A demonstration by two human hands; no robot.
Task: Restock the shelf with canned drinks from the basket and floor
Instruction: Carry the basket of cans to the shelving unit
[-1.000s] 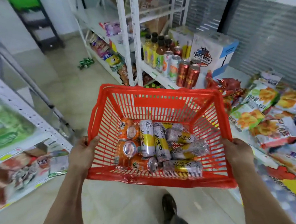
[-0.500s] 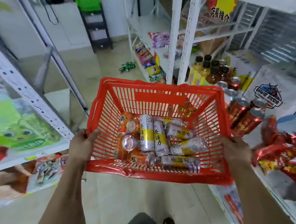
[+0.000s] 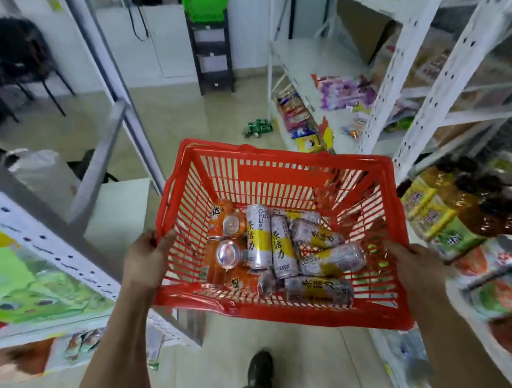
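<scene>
A shop aisle runs ahead between white metal shelving, pale floor (image 3: 170, 115) underfoot, and since a second ago the view has swung left: the row of red cans and the boxed drinks that stood on the right-hand shelf have slid out of frame, and only blurred bottles (image 3: 473, 206) and snack packets show at the right edge. The red basket (image 3: 277, 168) has stayed level in front of the person, carried off the floor. The left hand (image 3: 145, 259) grips its left rim, thumb hooked over the edge; the right hand (image 3: 417, 263) is clamped on the right rim. Inside, the silver-and-yellow cans (image 3: 282, 246) and the orange cans (image 3: 229, 226) lie on their sides in much the same heap as before, none taken out.

Further down the aisle, a few green cans (image 3: 257, 128) lie on the floor just beside the foot of the right-hand shelf (image 3: 296, 54), now nearer and more central. My reading is that the person is walking toward those to gather them; no shelving has begun.
</scene>
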